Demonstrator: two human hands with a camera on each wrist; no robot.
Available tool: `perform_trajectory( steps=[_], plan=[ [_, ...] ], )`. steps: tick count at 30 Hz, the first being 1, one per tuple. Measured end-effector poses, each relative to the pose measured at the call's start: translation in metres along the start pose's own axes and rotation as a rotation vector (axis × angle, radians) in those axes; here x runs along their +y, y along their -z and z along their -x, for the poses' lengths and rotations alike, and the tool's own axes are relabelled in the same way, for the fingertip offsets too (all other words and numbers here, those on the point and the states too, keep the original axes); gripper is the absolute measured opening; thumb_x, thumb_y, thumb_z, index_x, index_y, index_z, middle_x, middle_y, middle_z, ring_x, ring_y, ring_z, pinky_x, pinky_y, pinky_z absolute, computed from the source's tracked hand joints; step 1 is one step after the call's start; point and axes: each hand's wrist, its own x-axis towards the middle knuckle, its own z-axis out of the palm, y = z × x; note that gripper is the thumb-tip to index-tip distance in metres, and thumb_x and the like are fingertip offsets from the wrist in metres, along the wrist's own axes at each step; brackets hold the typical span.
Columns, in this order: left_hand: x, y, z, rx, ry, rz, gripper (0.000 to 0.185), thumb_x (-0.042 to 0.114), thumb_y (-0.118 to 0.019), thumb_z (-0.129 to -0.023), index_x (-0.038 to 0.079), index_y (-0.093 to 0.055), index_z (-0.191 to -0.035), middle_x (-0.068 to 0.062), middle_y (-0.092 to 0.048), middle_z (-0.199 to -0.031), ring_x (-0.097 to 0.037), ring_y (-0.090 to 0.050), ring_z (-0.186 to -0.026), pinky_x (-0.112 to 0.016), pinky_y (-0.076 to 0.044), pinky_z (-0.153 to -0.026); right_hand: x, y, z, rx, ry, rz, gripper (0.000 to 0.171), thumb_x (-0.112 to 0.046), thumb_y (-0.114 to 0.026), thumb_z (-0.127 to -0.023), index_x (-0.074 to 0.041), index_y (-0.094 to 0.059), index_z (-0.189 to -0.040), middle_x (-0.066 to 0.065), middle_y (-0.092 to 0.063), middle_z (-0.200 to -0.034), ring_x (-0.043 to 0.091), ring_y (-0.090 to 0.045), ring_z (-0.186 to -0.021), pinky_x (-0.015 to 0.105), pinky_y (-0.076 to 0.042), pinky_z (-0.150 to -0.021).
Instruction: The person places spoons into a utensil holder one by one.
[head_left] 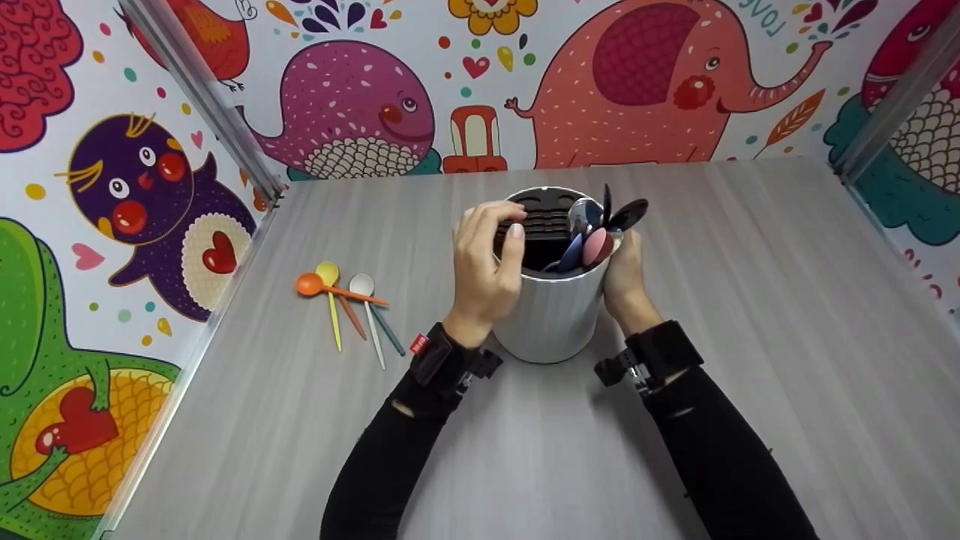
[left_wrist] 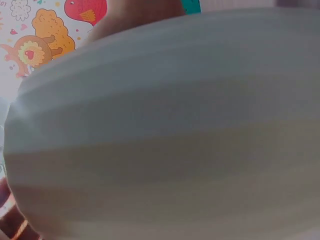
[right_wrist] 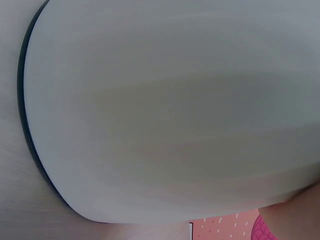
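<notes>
Fingers (head_left: 501,225) of the left hand (head_left: 486,266) curled over the rim of the white holder (head_left: 551,315), gripping it, while the right hand (head_left: 626,274) clasped the opposite wall, so the holder stood steady and upright near the middle of the table (head_left: 750,337). Several spoons (head_left: 596,240) leaned in its right compartment beside a dark slotted insert (head_left: 544,225). 3 loose spoons (head_left: 349,300) lay apart to the left
</notes>
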Motion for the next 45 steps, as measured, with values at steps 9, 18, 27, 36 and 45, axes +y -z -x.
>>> perform_trajectory(
  steps=[9, 18, 27, 36, 45],
  plan=[
    [-0.016, 0.013, 0.003, -0.086, 0.069, -0.162, 0.040, 0.025, -0.045, -0.097, 0.002, -0.062, -0.125, -0.015, -0.057, -0.138, -0.031, -0.044, -0.133, -0.057, -0.016, -0.117, 0.001, 0.001, 0.000, -0.006, 0.010, 0.009, 0.046, -0.029, -0.036, -0.106, -0.015, -0.072, -0.081, -0.004, -0.067, -0.077, 0.008, -0.060, -0.073, 0.024, -0.049, -0.075],
    [-0.032, 0.024, 0.003, -0.289, 0.321, -0.290, 0.063, 0.043, -0.037, -0.102, 0.010, -0.037, -0.156, -0.019, -0.026, -0.164, -0.032, -0.025, -0.149, -0.054, -0.008, -0.121, 0.001, 0.001, 0.000, 0.001, 0.005, 0.029, 0.046, -0.029, -0.035, -0.106, -0.017, -0.071, -0.081, -0.005, -0.066, -0.076, 0.007, -0.059, -0.072, 0.023, -0.048, -0.075],
    [-0.061, 0.044, 0.001, -0.354, 0.557, -0.386, 0.072, 0.053, -0.033, -0.104, 0.016, -0.019, -0.164, -0.017, -0.010, -0.168, -0.037, -0.015, -0.152, -0.056, -0.004, -0.121, 0.002, 0.002, -0.001, -0.006, 0.036, 0.058, 0.046, -0.028, -0.035, -0.106, -0.016, -0.071, -0.080, -0.005, -0.066, -0.076, 0.007, -0.059, -0.073, 0.024, -0.048, -0.075],
    [-0.089, 0.075, 0.002, -0.376, 0.681, -0.468, 0.076, 0.058, -0.031, -0.104, 0.016, -0.013, -0.164, -0.020, -0.002, -0.168, -0.041, -0.010, -0.153, -0.060, -0.001, -0.120, 0.003, 0.001, 0.000, 0.008, 0.015, 0.023, 0.045, -0.028, -0.039, -0.105, -0.016, -0.073, -0.080, -0.005, -0.068, -0.077, 0.007, -0.060, -0.073, 0.023, -0.049, -0.075],
    [-0.122, 0.104, 0.009, -0.361, 0.789, -0.534, 0.075, 0.059, -0.027, -0.105, 0.015, -0.012, -0.164, -0.022, -0.003, -0.168, -0.042, -0.008, -0.153, -0.061, -0.001, -0.120, 0.003, 0.001, -0.001, 0.000, 0.019, 0.026, 0.047, -0.032, -0.037, -0.106, -0.016, -0.073, -0.081, -0.005, -0.068, -0.077, 0.007, -0.061, -0.073, 0.023, -0.049, -0.074]
  ],
)
